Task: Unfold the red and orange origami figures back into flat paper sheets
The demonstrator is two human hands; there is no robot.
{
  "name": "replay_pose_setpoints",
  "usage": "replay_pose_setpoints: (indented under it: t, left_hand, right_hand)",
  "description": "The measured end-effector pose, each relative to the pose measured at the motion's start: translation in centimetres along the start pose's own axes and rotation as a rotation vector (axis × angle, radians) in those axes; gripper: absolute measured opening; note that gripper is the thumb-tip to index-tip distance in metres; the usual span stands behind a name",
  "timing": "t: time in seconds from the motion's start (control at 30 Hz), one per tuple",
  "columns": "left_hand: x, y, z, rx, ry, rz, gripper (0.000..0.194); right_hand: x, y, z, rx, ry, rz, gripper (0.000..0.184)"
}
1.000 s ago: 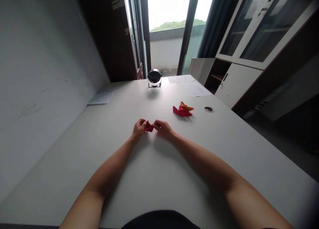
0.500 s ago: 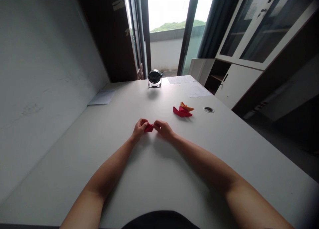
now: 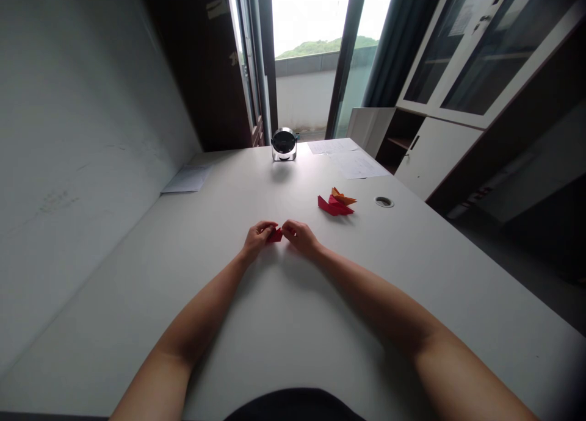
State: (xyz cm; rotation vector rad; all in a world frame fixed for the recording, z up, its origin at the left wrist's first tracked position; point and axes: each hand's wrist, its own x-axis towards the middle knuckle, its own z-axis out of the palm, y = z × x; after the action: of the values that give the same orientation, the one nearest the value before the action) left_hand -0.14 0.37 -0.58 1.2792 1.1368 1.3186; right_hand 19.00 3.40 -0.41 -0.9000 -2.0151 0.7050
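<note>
A small folded red paper piece lies low over the white table, pinched between both hands. My left hand grips its left end with curled fingers. My right hand pinches its right end. Most of the paper is hidden by my fingers. Farther right on the table rest a finished red paper figure and an orange one just behind it, touching.
A small round desk fan stands at the table's far end. Loose white sheets lie at the far right and the far left. A cable hole sits near the right edge. The wall runs along the left.
My left fingers have folded lower over the red paper, so less of it shows. Both hands stay in the same spot.
</note>
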Motion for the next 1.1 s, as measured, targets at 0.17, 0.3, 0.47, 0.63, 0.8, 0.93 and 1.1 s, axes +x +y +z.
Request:
replay_pose_setpoints:
  t: [0.17, 0.3, 0.47, 0.63, 0.8, 0.93, 1.1]
  left_hand:
    - [-0.1, -0.1, 0.0, 0.040, -0.012, 0.025, 0.035]
    - [-0.1, -0.1, 0.0, 0.029, -0.038, -0.003, 0.036]
    - [-0.2, -0.1, 0.1, 0.019, -0.052, -0.026, 0.038]
    - [-0.2, 0.2, 0.1, 0.079, -0.051, -0.006, 0.038]
    - [-0.2, 0.7, 0.1, 0.131, -0.065, 0.013, 0.041]
    - [-0.3, 0.9, 0.2, 0.139, -0.082, 0.013, 0.042]
    - [-0.2, 0.9, 0.2, 0.144, -0.086, 0.020, 0.041]
  right_hand:
    - [0.0, 0.2, 0.3, 0.022, -0.057, 0.019, 0.012]
    - [0.0, 0.5, 0.3, 0.016, -0.090, 0.012, 0.013]
    - [0.1, 0.9, 0.6, 0.004, -0.107, -0.012, 0.013]
    - [0.1, 1.1, 0.7, -0.004, -0.115, -0.014, 0.012]
    - [0.0, 1.0, 0.6, -0.010, -0.127, -0.016, 0.010]
    - [0.1, 1.0, 0.6, -0.014, -0.135, -0.015, 0.010]
    - [0.1, 0.8, 0.5, -0.033, -0.144, -0.017, 0.009]
